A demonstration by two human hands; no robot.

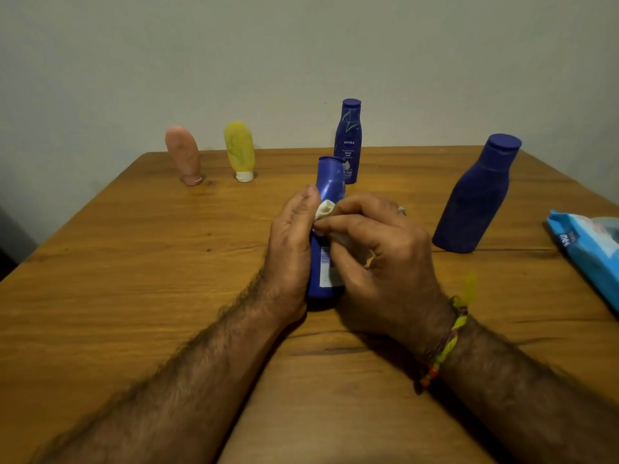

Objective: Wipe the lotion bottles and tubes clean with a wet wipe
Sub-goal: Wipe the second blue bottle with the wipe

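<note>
A person sits at a wooden table (134, 296) with both bare forearms stretched out over it. In the middle stands a blue bottle (327, 182), upright, cap on top, its label side turned toward the near edge. The left hand (289, 249) lies along the bottle's left side, palm against it, with the fingers going round behind, so it holds the bottle steady. The right hand (378, 256) has its fingers curled and pinches a crumpled white wipe (324, 211) against the bottle's near face, just below the shoulder. A ring (402, 211) shows on one right finger, and a threaded band (445, 343) with beads circles the right wrist.

Just behind the held bottle, near the far edge, a slimmer bottle marked Nivea (348, 142) stands upright. To the right, well apart, a bigger dark blue bottle (477, 195) stands alone. On the far left two tubes stand on their caps: a pink tube (183, 155) and, just right of it, a yellow tube (239, 149) with a white cap. At the right edge a light blue wipe pack (589, 249) lies flat, partly cut off from view. A plain pale wall (301, 55) rises behind the table.
</note>
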